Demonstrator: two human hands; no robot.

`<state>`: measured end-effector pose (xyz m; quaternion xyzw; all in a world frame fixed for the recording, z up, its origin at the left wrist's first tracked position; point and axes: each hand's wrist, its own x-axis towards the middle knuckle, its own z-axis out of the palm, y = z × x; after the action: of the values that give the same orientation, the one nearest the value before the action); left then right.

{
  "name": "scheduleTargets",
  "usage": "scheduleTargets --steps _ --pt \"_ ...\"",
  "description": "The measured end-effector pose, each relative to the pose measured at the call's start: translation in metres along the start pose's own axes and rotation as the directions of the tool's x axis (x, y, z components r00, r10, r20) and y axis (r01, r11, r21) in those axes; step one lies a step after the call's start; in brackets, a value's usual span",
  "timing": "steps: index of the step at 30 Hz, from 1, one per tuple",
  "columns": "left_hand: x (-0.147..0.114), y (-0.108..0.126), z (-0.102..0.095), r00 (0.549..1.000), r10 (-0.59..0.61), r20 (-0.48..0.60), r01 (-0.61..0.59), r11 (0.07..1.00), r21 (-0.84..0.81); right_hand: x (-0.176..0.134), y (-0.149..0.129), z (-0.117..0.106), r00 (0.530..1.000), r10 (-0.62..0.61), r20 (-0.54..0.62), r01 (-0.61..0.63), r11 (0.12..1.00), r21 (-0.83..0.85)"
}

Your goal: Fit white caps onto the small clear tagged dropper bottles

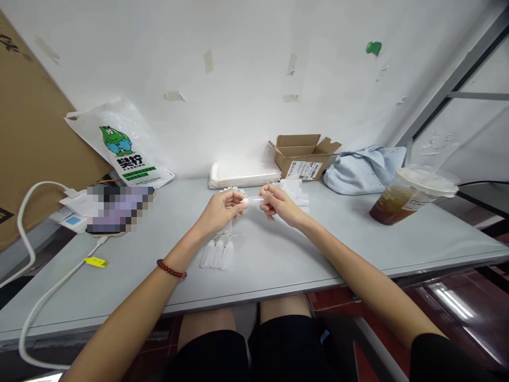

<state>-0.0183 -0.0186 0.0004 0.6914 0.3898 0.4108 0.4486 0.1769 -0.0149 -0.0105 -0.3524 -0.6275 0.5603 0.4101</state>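
Between my two hands a small clear plastic tube with a white end (256, 200) is held level above the table. My left hand (225, 208) is closed in a pinch on its white end. The other end is gripped by the closed fingers of my right hand (279, 205), which partly hide it. Three small translucent bottles (217, 254) with thin white cords lie side by side in front of my left hand. Small white pieces (234, 189) are heaped behind the left hand, mostly covered. A pile of clear plastic pieces (293, 189) lies behind the right hand.
A stack of white trays (244, 174) and an open carton (300, 156) stand against the wall. To the right are a blue cloth bag (360, 170) and a tilted-looking drink cup (411, 196). A phone (119, 209), a white cable (51, 289) and a plastic bag (123, 143) occupy the left.
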Motion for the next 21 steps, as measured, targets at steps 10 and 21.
scheduleTargets --steps 10,21 --pt "0.0014 -0.0021 -0.0008 0.990 -0.126 0.056 0.123 0.991 0.050 0.0003 -0.0016 -0.0002 1.000 -0.019 0.001 0.019 1.000 -0.006" --pt "0.0002 -0.0019 0.0013 0.997 -0.051 0.050 0.047 0.995 0.083 0.0010 0.0002 0.0000 1.000 -0.029 -0.009 0.028 0.999 -0.036"
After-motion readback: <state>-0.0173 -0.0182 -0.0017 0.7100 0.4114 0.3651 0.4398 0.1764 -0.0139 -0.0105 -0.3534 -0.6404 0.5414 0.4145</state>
